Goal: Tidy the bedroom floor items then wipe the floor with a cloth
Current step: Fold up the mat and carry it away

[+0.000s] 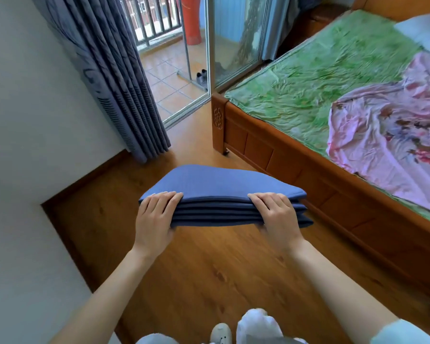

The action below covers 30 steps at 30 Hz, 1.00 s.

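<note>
From my head camera, I hold a folded blue mat (221, 194) in both hands, out in front of me and above the wooden floor (209, 269). My left hand (157, 217) grips the near left end of the mat, fingers laid over the top layer and thumb under the stack. My right hand (276, 214) grips the near right end the same way, fingers curled over the top. Both hands are closed on the mat, and the folded layers show as stacked edges between them. The mat sits level, clear of the floor and apart from the bed (308, 170).

The bed stands to my right, with a wooden frame, a green sheet (320, 78) and a pink floral cover (387, 135) crumpled on its far side. A grey curtain (114, 78) hangs to the left, beside a white wall (23, 120). Ahead, a glass sliding door (233, 45) stands open onto a tiled balcony (169, 83), where a pair of dark shoes (202, 76) rests near the door frame. At the bottom edge I see my white shoe (221, 332) on the floor.
</note>
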### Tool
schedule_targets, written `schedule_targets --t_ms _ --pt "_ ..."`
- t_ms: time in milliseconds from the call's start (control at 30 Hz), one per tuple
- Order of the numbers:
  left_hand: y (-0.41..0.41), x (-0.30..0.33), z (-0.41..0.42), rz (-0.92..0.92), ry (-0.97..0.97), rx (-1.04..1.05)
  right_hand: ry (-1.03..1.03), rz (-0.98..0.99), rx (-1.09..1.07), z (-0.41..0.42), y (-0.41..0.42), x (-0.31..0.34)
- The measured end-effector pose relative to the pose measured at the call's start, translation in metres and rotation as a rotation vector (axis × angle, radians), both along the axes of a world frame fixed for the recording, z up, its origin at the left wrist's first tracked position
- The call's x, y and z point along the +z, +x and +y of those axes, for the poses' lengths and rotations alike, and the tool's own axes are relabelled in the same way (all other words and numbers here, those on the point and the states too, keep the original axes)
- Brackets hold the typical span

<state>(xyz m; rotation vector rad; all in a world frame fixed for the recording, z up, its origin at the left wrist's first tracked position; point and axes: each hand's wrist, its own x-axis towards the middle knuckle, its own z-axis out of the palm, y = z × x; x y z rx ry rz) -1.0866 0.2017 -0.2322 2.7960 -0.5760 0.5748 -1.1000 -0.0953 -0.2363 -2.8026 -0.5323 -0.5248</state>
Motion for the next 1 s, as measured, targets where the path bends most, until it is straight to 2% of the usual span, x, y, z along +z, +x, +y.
schedule_targets --t_ms 200,667,1000 --pt "0.063 0.001 0.006 0.013 -0.006 0.036 -0.007 -0.004 0.022 0.007 0.072 0.003" --pt "0.269 0.021 -0.008 -0.024 -0.057 0.144 0.013 -0.075 0.102 -0.004 0.308 0.030" --pt "0.402 0.042 0.004 -0.053 0.024 0.129 0.024 -0.094 0.071 0.015 0.438 0.046"
